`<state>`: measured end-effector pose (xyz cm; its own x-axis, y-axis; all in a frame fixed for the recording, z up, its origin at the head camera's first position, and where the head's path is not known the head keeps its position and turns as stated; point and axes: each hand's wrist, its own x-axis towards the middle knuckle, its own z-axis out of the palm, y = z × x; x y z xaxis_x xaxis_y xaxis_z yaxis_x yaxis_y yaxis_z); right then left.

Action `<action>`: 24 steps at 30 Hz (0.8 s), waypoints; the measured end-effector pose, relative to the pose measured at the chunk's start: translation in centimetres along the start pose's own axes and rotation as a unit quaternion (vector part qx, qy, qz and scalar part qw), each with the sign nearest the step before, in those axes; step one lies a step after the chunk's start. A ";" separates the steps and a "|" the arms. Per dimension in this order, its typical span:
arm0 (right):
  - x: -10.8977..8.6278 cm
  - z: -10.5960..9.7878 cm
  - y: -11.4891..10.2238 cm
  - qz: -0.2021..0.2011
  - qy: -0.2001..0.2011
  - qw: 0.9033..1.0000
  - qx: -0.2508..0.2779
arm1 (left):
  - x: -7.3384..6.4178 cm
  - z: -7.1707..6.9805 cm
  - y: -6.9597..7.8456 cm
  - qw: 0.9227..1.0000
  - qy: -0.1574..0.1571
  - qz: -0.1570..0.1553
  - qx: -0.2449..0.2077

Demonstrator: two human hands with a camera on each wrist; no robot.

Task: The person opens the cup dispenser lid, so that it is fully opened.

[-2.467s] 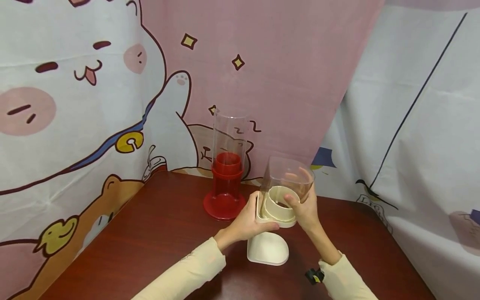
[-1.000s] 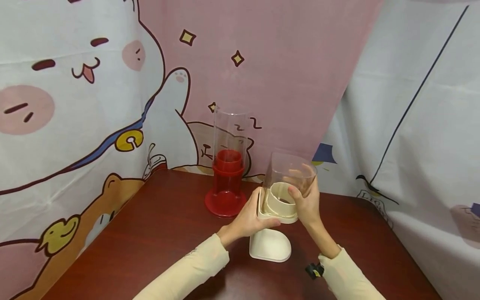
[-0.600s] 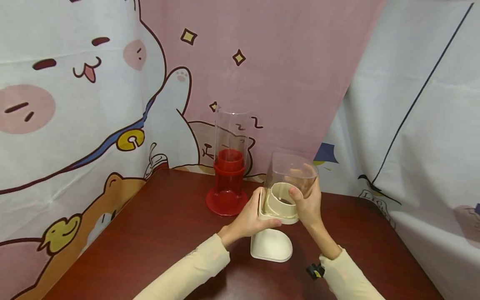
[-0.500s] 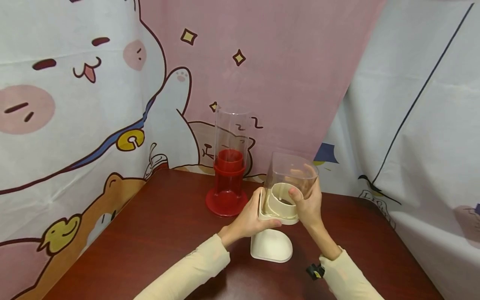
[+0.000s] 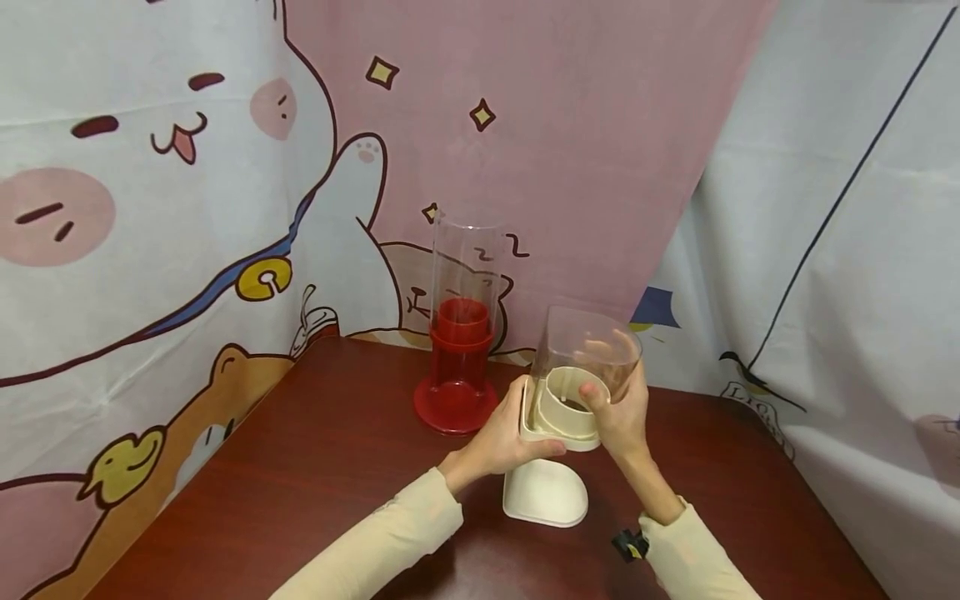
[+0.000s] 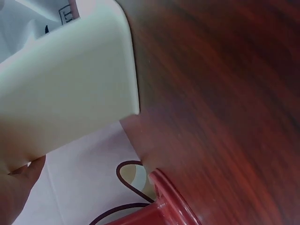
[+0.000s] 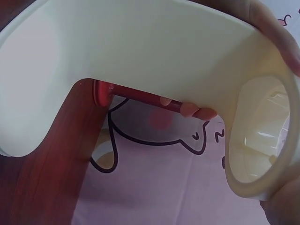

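Both hands hold one cream plastic stand (image 5: 546, 496), C-shaped from the side, with a wide rounded foot below and a round collar (image 5: 570, 408) at its top. A clear plastic container (image 5: 588, 333), its top uncovered, rises around the collar. My left hand (image 5: 504, 433) grips the stand's upper left side, thumb along the front edge below the collar. My right hand (image 5: 621, 417) holds the clear container from the right; its fingers show through the wall and its thumb overlaps the collar. In the right wrist view, the collar's hollow opening (image 7: 258, 136) is seen from below.
Behind and to the left, a red stand (image 5: 455, 404) with a round base carries a tall clear tube (image 5: 465, 258). Cartoon-printed cloth (image 5: 562, 125) hangs close around the dark red wooden table (image 5: 300, 483). A small black piece (image 5: 630, 544) sits by the right cuff.
The head view has shifted slightly. Both hands keep nearly the same grip on the stand and its clear container, and the red stand remains in place.
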<state>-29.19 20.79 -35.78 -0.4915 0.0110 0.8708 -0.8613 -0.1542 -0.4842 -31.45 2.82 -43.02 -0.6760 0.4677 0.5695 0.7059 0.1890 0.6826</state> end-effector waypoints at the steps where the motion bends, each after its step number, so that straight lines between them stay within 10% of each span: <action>1: 0.1 0.0 0.0 0.006 -0.003 1.000 0.002 | 0.0 0.0 0.0 1.000 0.004 0.002 0.001; 10: 0.3 -0.2 -0.1 0.093 -0.009 0.995 -0.016 | 0.1 -0.2 -0.3 1.000 0.017 0.004 -0.004; 24: 0.1 -0.2 -0.5 0.086 0.009 0.996 -0.006 | 0.0 0.3 -0.4 1.000 0.014 0.001 -0.007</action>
<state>-28.89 21.08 -35.46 -0.6344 0.0037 0.7730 -0.7653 -0.1440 -0.6274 -31.66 3.04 -43.41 -0.6805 0.4438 0.5830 0.7042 0.1764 0.6877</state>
